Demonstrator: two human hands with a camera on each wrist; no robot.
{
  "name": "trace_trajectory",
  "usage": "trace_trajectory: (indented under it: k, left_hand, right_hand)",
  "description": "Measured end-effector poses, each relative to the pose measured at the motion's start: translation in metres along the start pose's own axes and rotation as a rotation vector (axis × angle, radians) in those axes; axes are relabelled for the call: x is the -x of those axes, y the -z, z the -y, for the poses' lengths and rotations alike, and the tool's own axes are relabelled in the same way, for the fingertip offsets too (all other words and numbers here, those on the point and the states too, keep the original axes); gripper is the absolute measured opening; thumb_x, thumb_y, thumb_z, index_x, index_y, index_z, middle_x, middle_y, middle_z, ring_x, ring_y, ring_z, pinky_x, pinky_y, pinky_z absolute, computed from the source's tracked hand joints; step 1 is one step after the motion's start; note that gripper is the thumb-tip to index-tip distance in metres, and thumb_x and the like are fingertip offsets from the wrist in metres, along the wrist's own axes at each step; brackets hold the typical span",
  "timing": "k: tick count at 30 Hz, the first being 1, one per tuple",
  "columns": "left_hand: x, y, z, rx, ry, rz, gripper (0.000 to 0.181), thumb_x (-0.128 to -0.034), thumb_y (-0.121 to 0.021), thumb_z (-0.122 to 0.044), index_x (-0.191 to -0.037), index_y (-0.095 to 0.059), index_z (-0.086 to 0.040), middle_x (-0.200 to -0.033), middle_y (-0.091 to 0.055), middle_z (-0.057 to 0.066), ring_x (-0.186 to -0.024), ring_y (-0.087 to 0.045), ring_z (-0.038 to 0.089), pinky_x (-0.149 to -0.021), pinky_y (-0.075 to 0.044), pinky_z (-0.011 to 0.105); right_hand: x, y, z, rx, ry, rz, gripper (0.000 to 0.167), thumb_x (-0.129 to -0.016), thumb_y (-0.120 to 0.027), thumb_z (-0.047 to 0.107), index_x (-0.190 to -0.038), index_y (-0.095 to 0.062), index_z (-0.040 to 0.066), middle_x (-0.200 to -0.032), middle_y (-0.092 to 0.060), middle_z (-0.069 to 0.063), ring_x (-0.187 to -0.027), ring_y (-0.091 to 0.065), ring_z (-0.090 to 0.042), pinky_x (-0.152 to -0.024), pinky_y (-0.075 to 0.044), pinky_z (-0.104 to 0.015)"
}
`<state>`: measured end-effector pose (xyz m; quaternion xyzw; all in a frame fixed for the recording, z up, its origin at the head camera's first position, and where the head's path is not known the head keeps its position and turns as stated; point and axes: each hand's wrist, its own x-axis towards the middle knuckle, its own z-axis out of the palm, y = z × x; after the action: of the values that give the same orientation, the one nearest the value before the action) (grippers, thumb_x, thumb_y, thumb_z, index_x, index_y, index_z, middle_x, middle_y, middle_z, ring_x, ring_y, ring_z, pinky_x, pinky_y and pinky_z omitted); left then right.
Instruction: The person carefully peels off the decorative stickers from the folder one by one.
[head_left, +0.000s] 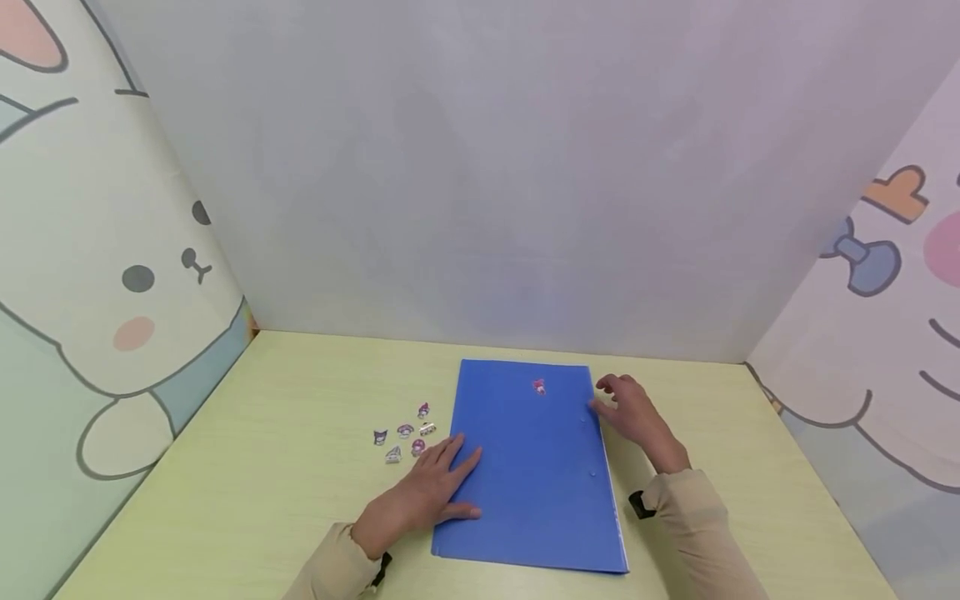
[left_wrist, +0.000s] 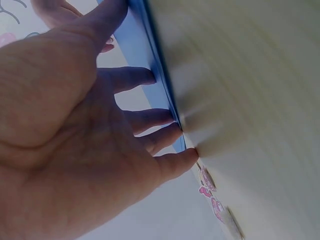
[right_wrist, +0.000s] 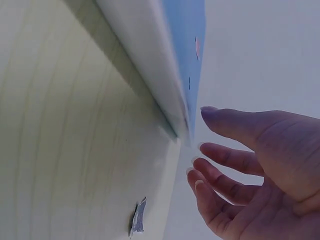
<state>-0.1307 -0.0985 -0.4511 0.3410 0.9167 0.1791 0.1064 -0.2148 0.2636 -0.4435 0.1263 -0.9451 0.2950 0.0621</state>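
Observation:
A blue folder (head_left: 525, 467) lies flat on the table, with a small pink-and-white character sticker (head_left: 539, 387) near its top. My left hand (head_left: 423, 493) rests with spread fingers on the folder's left edge; the left wrist view also shows this hand (left_wrist: 100, 130) at the edge. Beside the upper right edge is my right hand (head_left: 636, 417), fingers loosely bent and holding nothing. The right wrist view shows that hand (right_wrist: 260, 170) with thumb and fingers apart, near the folder (right_wrist: 186, 45); whether the thumb touches it, I cannot tell.
Several small character stickers (head_left: 406, 431) lie left of the folder, close to my left fingertips. A small silvery piece (right_wrist: 138, 218) is on the table in the right wrist view. A grey-white backdrop (head_left: 480, 183) stands behind the table (head_left: 300, 400), with cartoon-printed panels on both sides.

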Motion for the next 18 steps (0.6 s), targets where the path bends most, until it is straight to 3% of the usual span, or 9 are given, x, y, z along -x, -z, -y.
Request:
trace_trajectory:
  k: [9,18]
  left_hand:
    - [0.000,0.000,-0.002,-0.019,-0.005,-0.008,0.078,-0.0978,-0.067,-0.044,-0.155,-0.041,0.001,-0.160,-0.029,0.032,-0.147,-0.030,0.048,-0.114,-0.031,0.063]
    - [0.001,0.000,-0.002,-0.016,-0.007,-0.009,0.077,-0.0983,-0.067,-0.043,-0.156,-0.040,0.001,-0.160,-0.029,0.032,-0.148,-0.030,0.047,-0.115,-0.030,0.062]
  right_hand:
    - [-0.009,-0.005,0.008,0.042,0.026,0.045,0.029,-0.092,-0.075,0.005,-0.112,-0.063,-0.012,-0.104,-0.060,-0.026,-0.095,-0.060,-0.040,-0.084,-0.053,-0.055]
    - [-0.019,-0.018,0.013,0.074,0.098,0.034,0.020,-0.093,-0.075,0.006,-0.102,-0.066,-0.009,-0.096,-0.063,-0.020,-0.091,-0.061,-0.036,-0.082,-0.053,-0.053]
